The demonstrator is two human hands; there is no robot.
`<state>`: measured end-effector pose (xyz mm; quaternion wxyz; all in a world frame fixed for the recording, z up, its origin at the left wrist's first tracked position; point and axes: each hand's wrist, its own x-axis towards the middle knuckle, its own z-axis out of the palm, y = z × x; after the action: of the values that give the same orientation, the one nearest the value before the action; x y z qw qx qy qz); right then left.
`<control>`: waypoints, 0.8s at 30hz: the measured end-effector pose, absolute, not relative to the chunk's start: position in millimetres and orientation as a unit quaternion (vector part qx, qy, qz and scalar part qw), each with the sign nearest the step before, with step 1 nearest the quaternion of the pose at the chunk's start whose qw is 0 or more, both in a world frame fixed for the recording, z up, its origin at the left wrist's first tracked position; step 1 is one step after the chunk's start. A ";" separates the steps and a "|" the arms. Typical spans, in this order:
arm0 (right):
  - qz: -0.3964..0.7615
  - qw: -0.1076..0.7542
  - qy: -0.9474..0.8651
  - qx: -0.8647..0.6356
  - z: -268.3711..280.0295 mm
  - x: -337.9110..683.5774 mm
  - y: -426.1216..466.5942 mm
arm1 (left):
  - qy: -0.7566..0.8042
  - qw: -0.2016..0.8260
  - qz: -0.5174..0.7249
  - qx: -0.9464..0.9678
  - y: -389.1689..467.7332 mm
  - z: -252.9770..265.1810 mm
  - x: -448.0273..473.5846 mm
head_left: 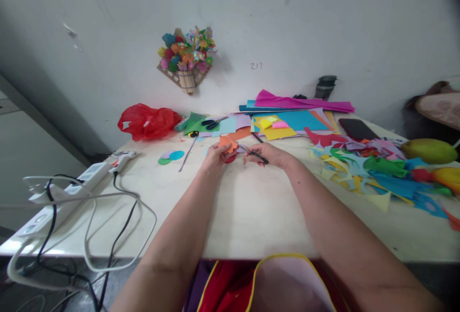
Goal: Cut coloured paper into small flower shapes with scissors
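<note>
My left hand (214, 156) pinches a piece of orange paper (227, 144) with a scalloped edge. Closed around the handles of a pair of scissors (261, 156) is my right hand (270, 155); the blades point left and meet the paper's right edge. A small orange scrap (245, 161) hangs by my right fingers. Under the hands lies a red paper circle (230, 158), partly covered. Left of them, blue (177, 155), green and purple paper circles overlap on the table, beside a thin purple strip (187, 154).
Power strips (68, 197) with tangled cables sit at the left edge. A red plastic bag (147, 121), second scissors (212, 123) and coloured sheets (302, 122) line the back. Rightward are a phone (357, 129), heaped paper scraps (362, 168) and a yellow-green fruit (428, 151). Paper flowers (189, 53) hang on the wall.
</note>
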<state>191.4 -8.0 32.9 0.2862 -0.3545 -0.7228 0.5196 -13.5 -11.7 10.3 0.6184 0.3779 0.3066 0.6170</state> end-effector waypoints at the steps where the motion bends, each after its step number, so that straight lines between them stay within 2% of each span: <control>1: 0.520 0.287 -0.722 -0.356 34.0 191.5 -8.9 | 0.307 0.618 0.616 0.380 -11.7 10.2 -13.6; 24: 0.508 0.275 -0.723 -0.379 39.6 192.9 -11.1 | 0.299 0.616 0.616 0.390 -14.6 11.6 -14.2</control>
<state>192.9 -11.1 39.6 0.2749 -0.3788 -0.7232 0.5079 -14.2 -14.6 11.6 0.6161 0.3896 0.2991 0.6158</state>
